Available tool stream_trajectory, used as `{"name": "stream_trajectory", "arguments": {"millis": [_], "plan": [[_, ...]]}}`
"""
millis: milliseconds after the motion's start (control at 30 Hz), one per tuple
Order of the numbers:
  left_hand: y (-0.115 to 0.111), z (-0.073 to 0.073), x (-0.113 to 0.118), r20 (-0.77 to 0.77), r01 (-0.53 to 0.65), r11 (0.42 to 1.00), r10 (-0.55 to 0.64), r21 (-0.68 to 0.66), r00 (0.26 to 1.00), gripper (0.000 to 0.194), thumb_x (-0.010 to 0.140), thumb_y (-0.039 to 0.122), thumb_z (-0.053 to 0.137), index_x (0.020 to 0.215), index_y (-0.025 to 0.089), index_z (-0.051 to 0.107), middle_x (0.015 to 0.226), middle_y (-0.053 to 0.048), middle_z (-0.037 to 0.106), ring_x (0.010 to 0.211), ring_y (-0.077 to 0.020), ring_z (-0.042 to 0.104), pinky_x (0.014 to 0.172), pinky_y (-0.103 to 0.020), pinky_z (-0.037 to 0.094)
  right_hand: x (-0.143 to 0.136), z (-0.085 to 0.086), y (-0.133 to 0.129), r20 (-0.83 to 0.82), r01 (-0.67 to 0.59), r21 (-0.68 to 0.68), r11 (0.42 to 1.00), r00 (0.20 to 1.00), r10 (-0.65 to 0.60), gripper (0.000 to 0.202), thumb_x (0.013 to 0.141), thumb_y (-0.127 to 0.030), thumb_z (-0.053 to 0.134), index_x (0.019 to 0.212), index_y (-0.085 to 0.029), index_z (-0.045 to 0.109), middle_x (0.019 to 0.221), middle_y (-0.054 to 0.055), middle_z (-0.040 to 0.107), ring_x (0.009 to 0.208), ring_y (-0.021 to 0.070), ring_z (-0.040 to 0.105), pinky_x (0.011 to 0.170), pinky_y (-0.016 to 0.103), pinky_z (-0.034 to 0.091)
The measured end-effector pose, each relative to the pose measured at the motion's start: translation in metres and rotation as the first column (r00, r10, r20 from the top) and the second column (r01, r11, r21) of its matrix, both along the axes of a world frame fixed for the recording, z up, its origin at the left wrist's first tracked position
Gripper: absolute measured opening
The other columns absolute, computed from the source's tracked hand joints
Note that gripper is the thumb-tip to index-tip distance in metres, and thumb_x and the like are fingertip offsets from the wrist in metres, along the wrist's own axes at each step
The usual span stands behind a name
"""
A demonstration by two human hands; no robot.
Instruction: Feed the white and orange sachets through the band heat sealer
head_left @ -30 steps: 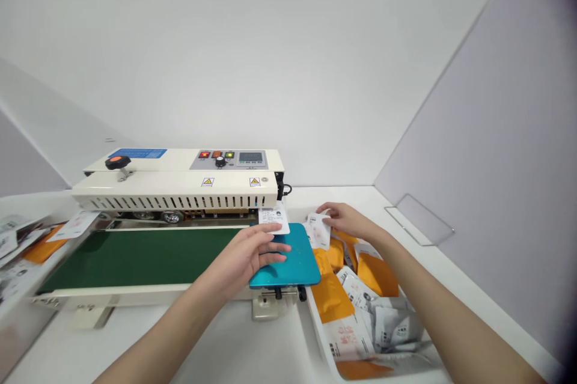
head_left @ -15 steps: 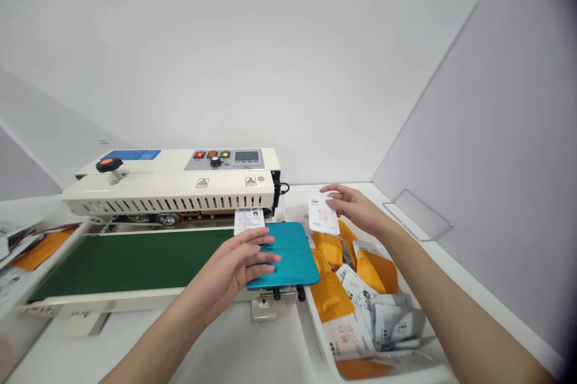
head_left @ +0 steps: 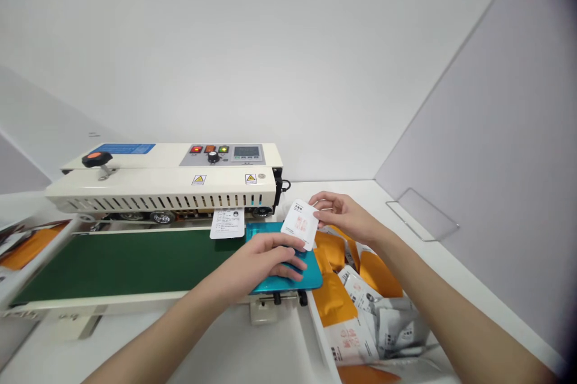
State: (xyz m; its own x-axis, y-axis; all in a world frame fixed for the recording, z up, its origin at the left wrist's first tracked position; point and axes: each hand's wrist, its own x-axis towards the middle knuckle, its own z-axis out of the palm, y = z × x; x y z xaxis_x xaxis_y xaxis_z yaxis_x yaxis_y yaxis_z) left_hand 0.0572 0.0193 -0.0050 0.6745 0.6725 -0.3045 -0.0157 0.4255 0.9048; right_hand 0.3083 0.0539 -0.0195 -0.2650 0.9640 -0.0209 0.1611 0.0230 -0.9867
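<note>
My right hand (head_left: 347,216) pinches a small white sachet (head_left: 299,223) with black and red print by its upper right corner, tilted above the blue plate (head_left: 311,279). My left hand (head_left: 274,261) reaches over that plate, fingers stretched and slightly apart. Its upper finger overlaps the sachet's lower edge; whether it touches is unclear. Another white printed sachet (head_left: 228,225) hangs out from under the cream band sealer (head_left: 171,185), over the green conveyor belt (head_left: 139,261). Its top edge is hidden inside the machine.
A white bin (head_left: 322,342) at right holds several orange, white and silver sachets. At far left, another container holds an orange packet (head_left: 33,249) and others. A wire stand (head_left: 421,216) sits by the right wall. The sealer has an orange-topped knob (head_left: 97,158) and lit switches.
My right hand has brought its sachet leftward from over the bin to the blue plate. My left hand has shifted right towards it. The sachet in the sealer has travelled left.
</note>
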Motion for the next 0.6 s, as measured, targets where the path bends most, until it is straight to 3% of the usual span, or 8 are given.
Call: {"name": "stream_trajectory", "arguments": {"millis": [200,333,400,500,600], "plan": [[0.002,-0.008,-0.002,-0.005,0.03,0.999,-0.03,0.04,1.0,0.03,0.086,0.033,0.058,0.108,0.013,0.065,0.099,-0.014,0.07,0.086,-0.0186,0.068,0.09,-0.036,0.049,-0.006,0.001,-0.002,0.038,-0.046,-0.042,0.998,0.998,0.047,0.031,0.074,-0.038,0.072,0.096,-0.019,0.062,0.085,0.004,0.068,0.073,0.0166,0.064,0.069,0.03,0.053],[0.002,-0.006,0.001,0.026,-0.008,1.0,0.008,-0.015,1.0,0.027,0.085,0.029,0.06,0.105,0.011,0.066,0.096,-0.015,0.07,0.088,-0.0194,0.068,0.089,-0.036,0.05,0.005,-0.009,0.007,0.138,0.064,0.103,0.993,0.987,-0.078,0.03,0.084,-0.045,0.059,0.096,-0.018,0.063,0.084,0.006,0.069,0.076,0.0189,0.064,0.071,0.032,0.052],[0.002,-0.005,0.002,0.03,-0.041,0.998,0.042,-0.045,0.999,0.025,0.085,0.026,0.059,0.103,0.01,0.066,0.094,-0.015,0.07,0.087,-0.0193,0.068,0.087,-0.035,0.051,0.016,-0.017,0.013,0.307,0.085,0.147,0.985,0.943,-0.127,0.027,0.085,-0.044,0.057,0.089,-0.019,0.066,0.085,0.006,0.07,0.08,0.0211,0.064,0.075,0.035,0.052],[0.002,-0.007,0.003,0.036,-0.065,0.996,0.067,-0.056,0.997,0.023,0.085,0.025,0.059,0.102,0.011,0.065,0.092,-0.015,0.07,0.089,-0.02,0.068,0.086,-0.035,0.052,0.026,-0.029,0.019,0.541,0.005,0.079,0.997,0.84,-0.048,0.023,0.08,-0.039,0.062,0.094,-0.021,0.069,0.097,0.007,0.071,0.09,0.0256,0.064,0.082,0.038,0.05],[0.003,-0.01,0.002,0.052,-0.056,0.997,0.059,-0.048,0.997,0.024,0.085,0.026,0.06,0.104,0.011,0.065,0.093,-0.015,0.07,0.09,-0.0203,0.068,0.086,-0.035,0.053,0.022,-0.037,0.019,0.589,-0.071,0.03,0.997,0.807,0.039,0.036,0.075,-0.034,0.067,0.108,-0.022,0.067,0.105,0.008,0.07,0.095,0.0275,0.063,0.084,0.039,0.05]]}}
